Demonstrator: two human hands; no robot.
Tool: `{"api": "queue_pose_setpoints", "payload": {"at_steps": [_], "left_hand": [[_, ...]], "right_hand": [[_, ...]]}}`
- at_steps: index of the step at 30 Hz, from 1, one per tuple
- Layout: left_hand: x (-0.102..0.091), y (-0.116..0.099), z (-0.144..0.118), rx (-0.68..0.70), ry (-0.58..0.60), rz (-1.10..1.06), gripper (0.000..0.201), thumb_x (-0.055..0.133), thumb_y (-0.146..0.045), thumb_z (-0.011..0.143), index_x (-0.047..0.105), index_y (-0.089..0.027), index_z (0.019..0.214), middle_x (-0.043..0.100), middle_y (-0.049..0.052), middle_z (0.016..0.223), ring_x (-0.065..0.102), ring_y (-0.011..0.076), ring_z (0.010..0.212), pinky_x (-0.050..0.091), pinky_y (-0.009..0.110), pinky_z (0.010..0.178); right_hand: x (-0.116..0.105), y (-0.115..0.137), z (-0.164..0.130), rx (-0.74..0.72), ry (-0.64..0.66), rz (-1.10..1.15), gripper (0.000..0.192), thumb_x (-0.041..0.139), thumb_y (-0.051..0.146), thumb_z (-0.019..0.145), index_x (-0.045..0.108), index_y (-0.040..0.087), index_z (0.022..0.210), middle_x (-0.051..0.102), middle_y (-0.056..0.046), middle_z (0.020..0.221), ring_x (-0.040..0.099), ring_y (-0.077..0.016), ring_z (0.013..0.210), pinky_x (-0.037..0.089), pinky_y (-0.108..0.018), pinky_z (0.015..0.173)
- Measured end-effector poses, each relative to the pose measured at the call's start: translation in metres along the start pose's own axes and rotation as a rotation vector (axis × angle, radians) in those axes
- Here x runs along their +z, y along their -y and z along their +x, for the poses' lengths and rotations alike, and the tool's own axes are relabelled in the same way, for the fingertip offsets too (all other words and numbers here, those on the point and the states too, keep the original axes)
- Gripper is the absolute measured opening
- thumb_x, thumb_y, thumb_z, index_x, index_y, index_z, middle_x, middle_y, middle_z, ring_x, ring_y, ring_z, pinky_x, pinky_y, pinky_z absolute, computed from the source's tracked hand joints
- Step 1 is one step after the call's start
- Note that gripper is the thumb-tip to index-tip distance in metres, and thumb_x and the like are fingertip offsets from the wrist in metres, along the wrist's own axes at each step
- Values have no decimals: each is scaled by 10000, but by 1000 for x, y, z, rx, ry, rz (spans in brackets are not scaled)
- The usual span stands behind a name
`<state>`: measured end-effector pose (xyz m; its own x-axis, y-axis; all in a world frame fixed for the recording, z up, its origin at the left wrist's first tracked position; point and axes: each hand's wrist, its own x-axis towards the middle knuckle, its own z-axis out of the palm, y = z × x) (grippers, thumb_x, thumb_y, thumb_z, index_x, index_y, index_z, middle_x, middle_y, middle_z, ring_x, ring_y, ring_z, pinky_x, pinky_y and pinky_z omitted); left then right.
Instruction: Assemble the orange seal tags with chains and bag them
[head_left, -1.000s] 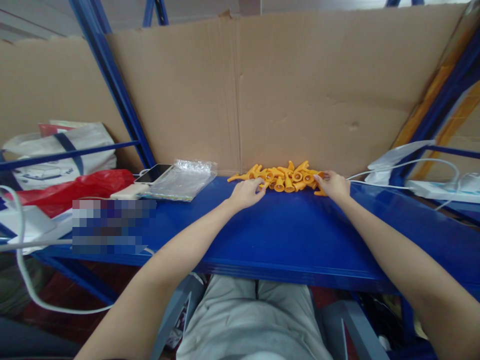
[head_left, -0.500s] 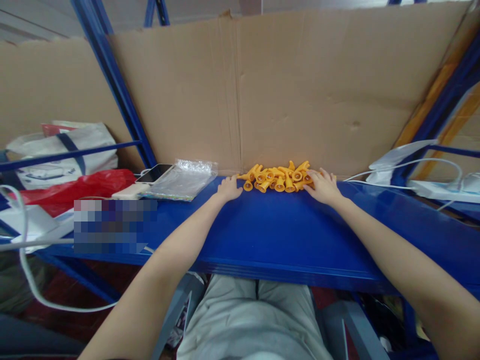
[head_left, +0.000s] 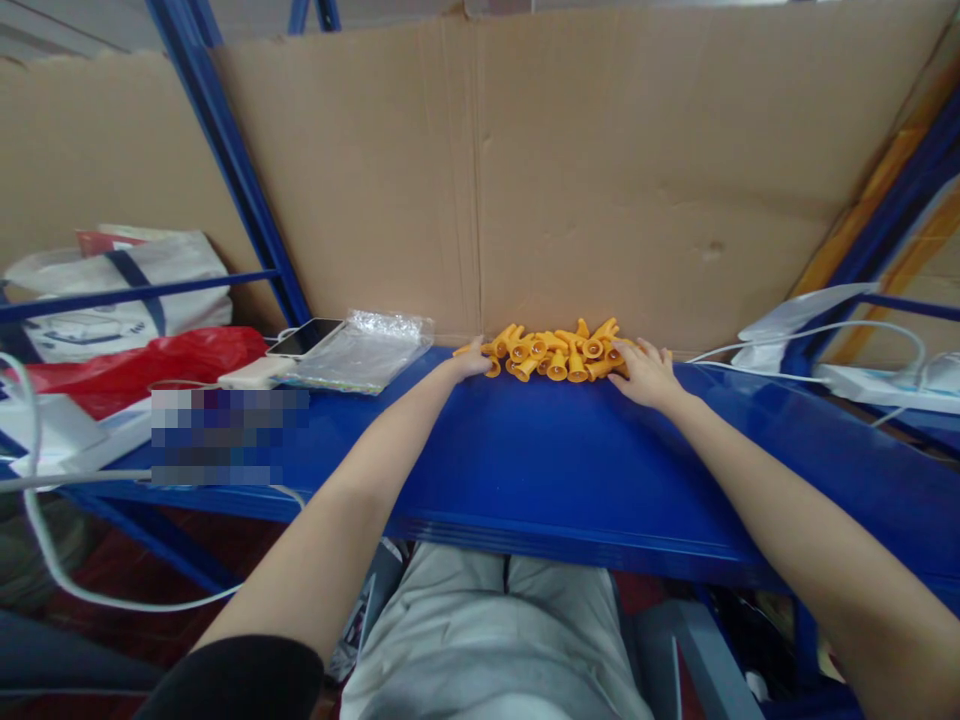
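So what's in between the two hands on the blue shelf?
In the head view, a pile of small orange cone-shaped pieces lies between the left hand and the right hand, against the cardboard. Both hands touch the pile's ends.

No lettering can be read anywhere — the print on the white bag (head_left: pixel 112 300) at far left is too blurred.

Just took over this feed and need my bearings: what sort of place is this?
Probably a small workshop or stockroom bench for sorting or packing by hand. A blue steel shelf serves as the table, backed by flattened cardboard. Both hands flank a pile of orange plastic parts, with clear bags alongside.
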<state>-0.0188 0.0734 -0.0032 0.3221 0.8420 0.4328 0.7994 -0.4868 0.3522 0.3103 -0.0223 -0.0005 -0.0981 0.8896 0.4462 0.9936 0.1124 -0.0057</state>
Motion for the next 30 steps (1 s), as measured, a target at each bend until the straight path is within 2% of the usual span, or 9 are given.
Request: {"api": "queue_pose_setpoints", "payload": {"at_steps": [1,3,6,8,10,14,18,24,30], "left_hand": [[-1,-5,4,-69,98,-61,655,604,-108,669,594,-181,1320,768,117,1024,734,249,821,582,332,679],[-1,-18,11,-61,219,-158,621,568,-68,646,634,-161,1257,766,110,1062,730,250,895,586,325,718],[6,-37,17,-4,182,-236,632,581,-71,676,613,-197,1294,745,92,1157,719,230,977,584,302,768],[11,-48,19,-83,164,-195,620,612,-100,696,608,-218,1305,748,94,1144,721,235,954,582,298,745],[14,-56,18,-202,212,-197,658,634,-124,716,554,-195,1365,721,109,1210,712,224,996,568,267,771],[15,-68,16,-273,280,-238,689,603,-110,737,476,-138,1413,650,120,1337,647,200,1154,513,206,876],[17,-82,15,-272,292,-235,707,576,-84,717,463,-126,1413,626,136,1364,621,226,1195,499,226,894],[28,-100,19,-251,323,-268,748,562,-40,673,449,-80,1411,662,161,1288,658,254,1112,515,261,834],[33,-98,20,-196,309,-390,800,594,-21,608,460,-89,1393,673,147,1237,645,244,1085,510,249,800]], "right_hand": [[-1,0,0,7,10,-5,652,484,367,875,407,196,1500,493,-158,1510,309,-415,1454,253,-728,1101],[-2,1,0,15,21,-8,650,486,369,875,412,192,1497,487,-155,1515,304,-412,1458,250,-722,1106],[-4,2,0,29,9,-9,606,483,353,878,448,218,1468,516,-141,1494,336,-402,1443,257,-724,1097],[-5,3,0,62,1,-21,566,468,341,885,484,207,1435,540,-151,1467,368,-395,1422,279,-710,1087],[-7,4,-1,98,-1,-42,540,453,328,891,509,175,1406,555,-171,1445,398,-386,1400,312,-678,1075],[-12,5,-1,158,-1,-72,507,446,311,896,548,137,1361,582,-194,1401,442,-363,1358,350,-603,1059],[-19,6,-2,229,2,-92,441,449,298,890,618,136,1264,627,-202,1325,511,-357,1276,373,-556,1024],[-28,4,-3,343,38,-146,416,473,254,875,645,104,1223,656,-221,1260,572,-360,1205,407,-515,983],[-27,-1,-3,383,15,-120,404,502,246,869,658,144,1227,660,-197,1259,578,-362,1205,420,-525,967]]}}
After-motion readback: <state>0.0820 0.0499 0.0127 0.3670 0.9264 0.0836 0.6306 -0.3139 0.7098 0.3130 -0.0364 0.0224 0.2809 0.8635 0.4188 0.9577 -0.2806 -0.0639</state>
